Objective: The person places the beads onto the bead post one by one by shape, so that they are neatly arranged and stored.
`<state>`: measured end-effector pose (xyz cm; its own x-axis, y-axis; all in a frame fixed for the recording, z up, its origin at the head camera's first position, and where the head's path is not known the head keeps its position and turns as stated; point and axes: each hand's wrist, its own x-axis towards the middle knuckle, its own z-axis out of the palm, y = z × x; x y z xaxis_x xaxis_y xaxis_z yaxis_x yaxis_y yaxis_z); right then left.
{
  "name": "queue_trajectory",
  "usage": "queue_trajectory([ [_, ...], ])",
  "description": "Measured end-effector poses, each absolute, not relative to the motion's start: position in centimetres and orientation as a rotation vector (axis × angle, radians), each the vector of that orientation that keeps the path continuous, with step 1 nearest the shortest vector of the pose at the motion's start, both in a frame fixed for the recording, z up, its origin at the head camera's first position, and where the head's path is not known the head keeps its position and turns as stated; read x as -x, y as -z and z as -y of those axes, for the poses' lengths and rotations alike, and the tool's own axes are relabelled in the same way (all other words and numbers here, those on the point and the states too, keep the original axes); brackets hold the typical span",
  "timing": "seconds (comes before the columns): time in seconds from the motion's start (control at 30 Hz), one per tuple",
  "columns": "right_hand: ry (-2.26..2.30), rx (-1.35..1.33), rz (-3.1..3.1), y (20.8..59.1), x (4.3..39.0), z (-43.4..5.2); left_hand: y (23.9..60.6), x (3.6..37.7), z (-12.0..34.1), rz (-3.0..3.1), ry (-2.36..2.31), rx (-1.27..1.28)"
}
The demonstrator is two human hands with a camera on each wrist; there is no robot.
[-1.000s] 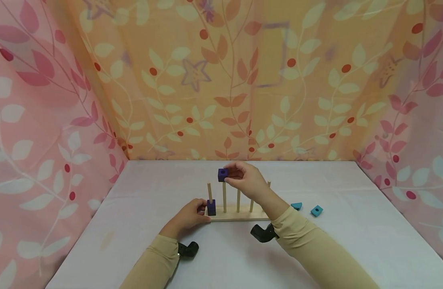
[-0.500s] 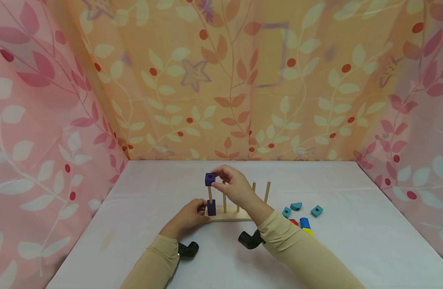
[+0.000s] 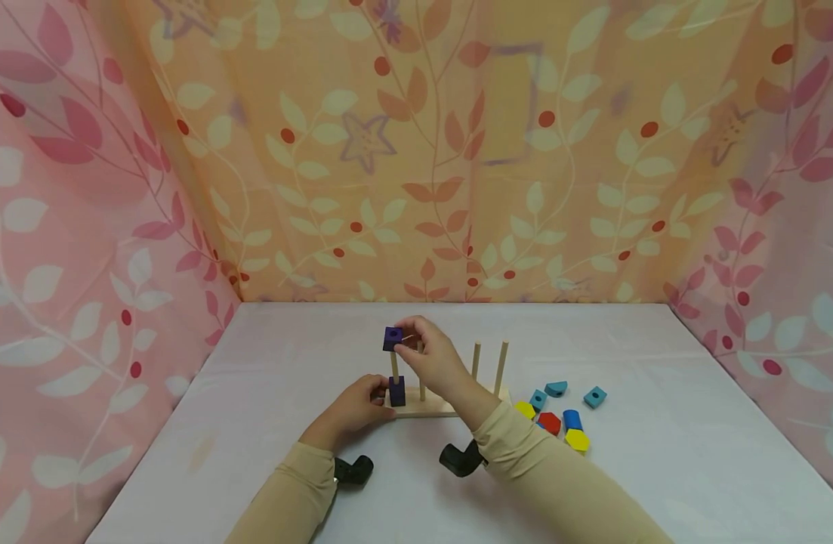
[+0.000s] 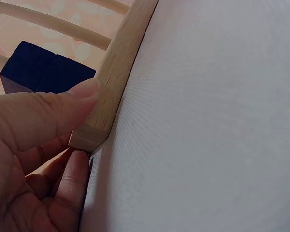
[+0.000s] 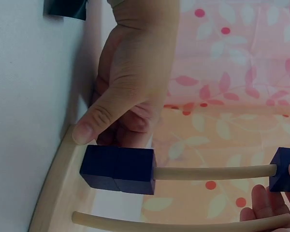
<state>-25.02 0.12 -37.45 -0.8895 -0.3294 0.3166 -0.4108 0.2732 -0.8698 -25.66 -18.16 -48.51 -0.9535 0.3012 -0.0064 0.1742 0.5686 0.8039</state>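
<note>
A wooden peg stand with several upright pegs sits mid-table. My left hand grips its left end, thumb pressed on the base and fingers curled under the corner. A dark purple block sits at the foot of the leftmost peg. My right hand pinches a second dark purple cube at the tip of that same peg; the right wrist view shows the cube meeting the peg's end. The lower block rests against the base beside my left thumb.
Several loose blocks lie right of the stand: teal pieces, a red one, a blue one and yellow ones. Leaf-patterned cloth walls close in the white table on three sides.
My right hand has carried the purple cube leftward from above the second peg to the top of the leftmost peg. The left hand has stayed on the stand's end.
</note>
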Motion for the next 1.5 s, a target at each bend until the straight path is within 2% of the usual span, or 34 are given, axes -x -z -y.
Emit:
queue_trajectory([
  [0.27,-1.741,-0.701,2.473,38.6,24.9,0.2,48.8,25.7,18.2,-2.648,-1.343,-0.39],
  [1.13,-1.838,-0.409,2.54,43.0,24.6,0.3,48.8,25.7,18.0,-2.7,-1.323,-0.379],
  [1.5,-1.846,-0.4,2.541,44.2,24.7,0.3,48.8,25.8,18.1,-2.696,-1.293,-0.383],
])
